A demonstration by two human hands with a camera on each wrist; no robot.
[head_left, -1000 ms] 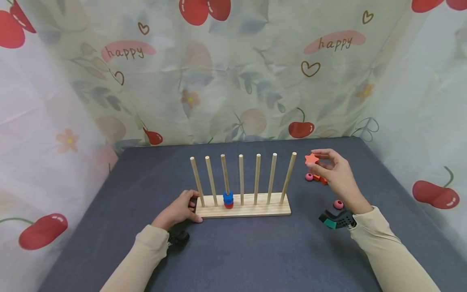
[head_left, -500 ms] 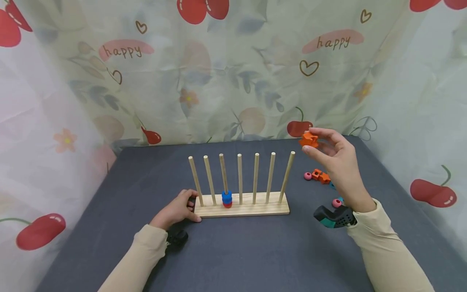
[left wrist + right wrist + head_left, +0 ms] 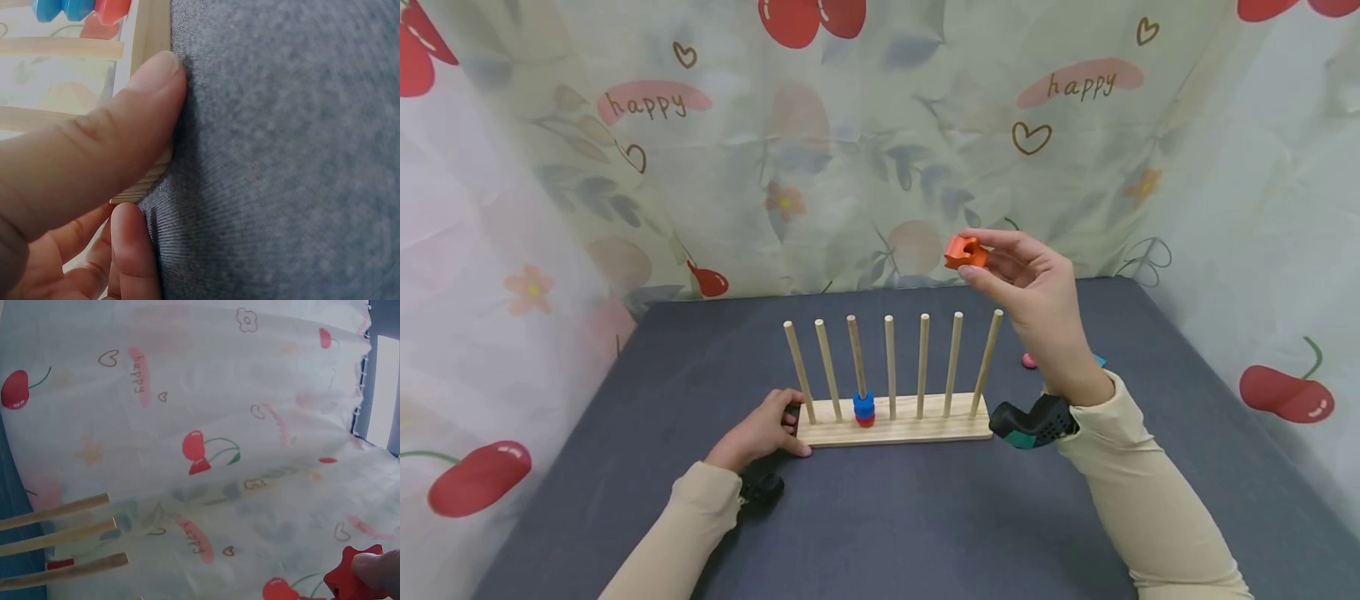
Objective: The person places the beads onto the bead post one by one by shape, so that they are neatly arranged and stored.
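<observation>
My right hand (image 3: pixel 1037 292) pinches an orange star-shaped bead (image 3: pixel 957 252) between thumb and fingertips, high above the pegs. Its hole shows in the head view; in the right wrist view the thumb lies over the star bead (image 3: pixel 340 578). A wooden peg rack (image 3: pixel 917 432) with several upright pegs stands on the table. My left hand (image 3: pixel 763 432) holds the rack's left end, thumb along the front edge and the other fingers curled at the end. On the third peg from the left, blue beads (image 3: pixel 864 402) sit over a red bead (image 3: pixel 866 422).
Past the rack's right end, a pink bead (image 3: pixel 1028 361) and a light blue piece (image 3: pixel 1100 360) peek out around my right forearm, which hides other beads. A printed cloth (image 3: pixel 850 167) hangs behind the dark table (image 3: pixel 887 525).
My right hand has lifted the orange star bead up from near the table at right and carried it left, over the right-hand pegs. The left hand keeps its hold on the rack.
</observation>
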